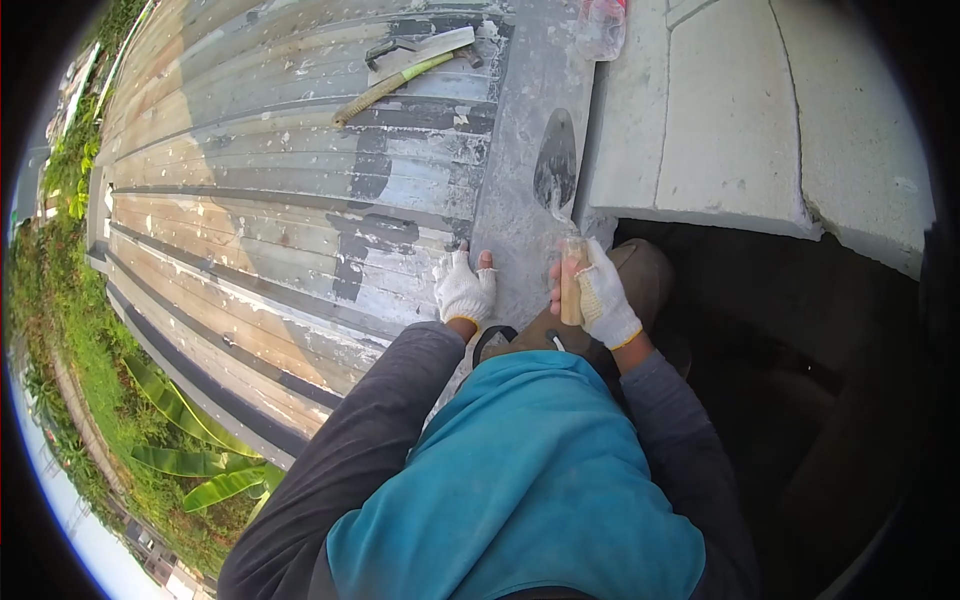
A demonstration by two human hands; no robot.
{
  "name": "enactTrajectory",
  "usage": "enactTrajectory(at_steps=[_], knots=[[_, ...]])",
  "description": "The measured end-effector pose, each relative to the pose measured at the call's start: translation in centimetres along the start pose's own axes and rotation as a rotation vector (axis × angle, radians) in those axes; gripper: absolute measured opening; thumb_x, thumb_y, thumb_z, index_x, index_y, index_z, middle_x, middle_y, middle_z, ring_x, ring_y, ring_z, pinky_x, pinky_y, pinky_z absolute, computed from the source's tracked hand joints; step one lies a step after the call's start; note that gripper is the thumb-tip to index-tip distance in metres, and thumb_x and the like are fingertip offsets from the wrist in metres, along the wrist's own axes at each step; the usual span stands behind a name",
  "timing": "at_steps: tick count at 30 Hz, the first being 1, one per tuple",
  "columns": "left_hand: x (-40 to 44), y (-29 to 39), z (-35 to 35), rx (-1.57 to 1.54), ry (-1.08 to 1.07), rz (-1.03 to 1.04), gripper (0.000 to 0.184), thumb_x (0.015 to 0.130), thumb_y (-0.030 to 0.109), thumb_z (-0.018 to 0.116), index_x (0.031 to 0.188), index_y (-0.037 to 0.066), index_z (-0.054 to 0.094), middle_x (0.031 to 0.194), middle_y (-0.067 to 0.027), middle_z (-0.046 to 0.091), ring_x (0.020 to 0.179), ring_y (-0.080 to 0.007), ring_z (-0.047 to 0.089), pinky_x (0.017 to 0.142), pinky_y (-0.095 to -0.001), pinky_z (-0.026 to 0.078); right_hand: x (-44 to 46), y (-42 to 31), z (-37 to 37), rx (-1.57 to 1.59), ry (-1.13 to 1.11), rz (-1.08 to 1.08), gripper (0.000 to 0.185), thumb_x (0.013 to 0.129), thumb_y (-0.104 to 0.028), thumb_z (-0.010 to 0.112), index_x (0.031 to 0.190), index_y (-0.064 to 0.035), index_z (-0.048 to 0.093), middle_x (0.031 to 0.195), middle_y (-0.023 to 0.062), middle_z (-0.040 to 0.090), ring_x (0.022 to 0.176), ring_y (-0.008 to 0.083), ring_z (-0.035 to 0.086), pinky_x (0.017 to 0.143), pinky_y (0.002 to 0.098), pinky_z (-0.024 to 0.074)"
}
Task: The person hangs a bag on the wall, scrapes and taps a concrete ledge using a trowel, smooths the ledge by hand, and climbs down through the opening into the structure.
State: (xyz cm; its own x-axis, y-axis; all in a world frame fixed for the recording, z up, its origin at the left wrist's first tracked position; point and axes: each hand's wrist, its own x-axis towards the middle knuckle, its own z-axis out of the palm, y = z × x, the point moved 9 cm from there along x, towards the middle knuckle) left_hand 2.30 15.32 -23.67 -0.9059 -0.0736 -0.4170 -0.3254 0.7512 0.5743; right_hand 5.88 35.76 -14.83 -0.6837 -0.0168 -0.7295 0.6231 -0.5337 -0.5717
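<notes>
My right hand (604, 298), in a white fingerless glove, is closed around the wooden handle of a trowel (556, 165). The trowel's grey, smeared blade points away from me, over the flat strip (520, 130) between roof and slabs. My left hand (466, 288), gloved the same way, rests at the edge of the ribbed metal roof (300, 190) with fingers apart and nothing held. Farther off on the roof lie a hammer (408, 82) with a green and tan handle and, against it, a pale flat tool (432, 48) with a dark handle.
A clear plastic bottle (600, 35) stands or lies at the strip's far end. Cracked pale concrete slabs (730, 110) line the right side, with a dark opening (770, 340) below them. Beyond the roof's left edge, green plants (120, 400) show lower down.
</notes>
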Motion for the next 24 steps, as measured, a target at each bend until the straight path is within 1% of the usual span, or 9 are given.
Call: enactTrajectory(at_steps=[2, 4, 6, 7, 10, 14, 18, 19, 24], knots=[[-0.3, 0.2, -0.5, -0.001, 0.074, 0.060, 0.062, 0.098, 0.050, 0.046, 0.136, 0.003, 0.054, 0.128, -0.0283, 0.057, 0.121, -0.0471, 0.049, 0.104, -0.0536, 0.037, -1.8, -2.1, -1.9, -0.401, 0.017, -0.094, 0.057, 0.093, -0.021, 0.064, 0.143, -0.0067, 0.040, 0.093, 0.0107, 0.061, 0.062, 0.0162, 0.061, 0.051, 0.0307, 0.0539], [-0.4, -0.2, -0.5, 0.006, 0.104, 0.097, 0.057, 0.099, 0.046, 0.045, 0.136, 0.003, 0.054, 0.126, -0.0275, 0.058, 0.119, -0.0465, 0.049, 0.103, -0.0543, 0.036, -4.5, -3.3, -1.8, -0.565, 0.054, -0.038, 0.047, 0.091, -0.021, 0.064, 0.132, -0.0039, 0.047, 0.095, 0.0134, 0.065, 0.070, 0.0230, 0.066, 0.060, 0.0318, 0.0537], [-0.3, -0.3, -0.7, -0.129, 0.098, 0.108, 0.053, 0.100, 0.042, 0.045, 0.136, 0.004, 0.054, 0.125, -0.0270, 0.058, 0.120, -0.0456, 0.049, 0.103, -0.0528, 0.036, -6.7, -5.3, 0.7, -1.224, -0.058, -0.222, 0.051, 0.087, -0.025, 0.068, 0.129, -0.0017, 0.050, 0.102, 0.0214, 0.067, 0.083, 0.0361, 0.068, 0.073, 0.0415, 0.0539], [-0.4, -0.4, -0.8, -0.130, 0.096, 0.115, 0.053, 0.100, 0.042, 0.045, 0.136, 0.004, 0.054, 0.125, -0.0270, 0.058, 0.120, -0.0456, 0.049, 0.103, -0.0528, 0.036, -7.2, -5.3, 0.4, -1.358, -0.031, -0.194, 0.051, 0.084, -0.027, 0.070, 0.124, -0.0013, 0.054, 0.106, 0.0270, 0.066, 0.096, 0.0448, 0.065, 0.084, 0.0472, 0.0502], [-0.4, 0.0, -1.8, -0.177, 0.149, 0.140, 0.050, 0.099, 0.039, 0.048, 0.136, 0.004, 0.055, 0.124, -0.0248, 0.059, 0.120, -0.0440, 0.049, 0.104, -0.0521, 0.034, -8.6, -4.8, -0.3, -1.412, -0.131, -0.135, 0.048, 0.084, -0.027, 0.069, 0.123, -0.0027, 0.055, 0.104, 0.0268, 0.067, 0.098, 0.0446, 0.064, 0.082, 0.0474, 0.0511], [0.2, 1.0, -2.1, -0.017, 0.234, 0.251, 0.054, 0.095, 0.040, 0.056, 0.137, 0.005, 0.054, 0.125, -0.0204, 0.058, 0.116, -0.0414, 0.050, 0.103, -0.0527, 0.033, -9.8, -3.7, -3.0, -1.378, -0.035, -0.123, 0.049, 0.082, -0.027, 0.072, 0.121, -0.0030, 0.056, 0.102, 0.0254, 0.067, 0.098, 0.0438, 0.064, 0.084, 0.0472, 0.0515], [0.5, 1.1, -0.5, 0.013, 0.186, 0.323, 0.056, 0.096, 0.040, 0.053, 0.137, 0.002, 0.052, 0.132, -0.0232, 0.054, 0.120, -0.0418, 0.047, 0.105, -0.0519, 0.031, -10.7, -3.0, -4.2, -1.347, 0.086, -0.213, 0.048, 0.081, -0.028, 0.073, 0.119, -0.0038, 0.058, 0.105, 0.0232, 0.068, 0.101, 0.0411, 0.065, 0.086, 0.0459, 0.0524], [0.8, 1.4, -0.1, 0.175, 0.177, 0.301, 0.057, 0.097, 0.043, 0.051, 0.139, 0.004, 0.052, 0.135, -0.0228, 0.053, 0.121, -0.0420, 0.046, 0.107, -0.0518, 0.030, -10.7, -2.8, -4.7, -1.328, 0.117, -0.235, 0.047, 0.081, -0.028, 0.073, 0.118, -0.0041, 0.058, 0.105, 0.0228, 0.068, 0.101, 0.0408, 0.065, 0.086, 0.0457, 0.0525], [1.7, 0.7, 0.5, 0.127, 0.052, 0.112, 0.060, 0.098, 0.048, 0.048, 0.140, 0.005, 0.052, 0.141, -0.0203, 0.050, 0.128, -0.0413, 0.043, 0.110, -0.0505, 0.030, -10.8, -1.9, -5.5, -1.277, 0.164, -0.299, 0.045, 0.080, -0.026, 0.075, 0.116, -0.0045, 0.058, 0.102, 0.0224, 0.068, 0.100, 0.0412, 0.065, 0.086, 0.0458, 0.0528]])
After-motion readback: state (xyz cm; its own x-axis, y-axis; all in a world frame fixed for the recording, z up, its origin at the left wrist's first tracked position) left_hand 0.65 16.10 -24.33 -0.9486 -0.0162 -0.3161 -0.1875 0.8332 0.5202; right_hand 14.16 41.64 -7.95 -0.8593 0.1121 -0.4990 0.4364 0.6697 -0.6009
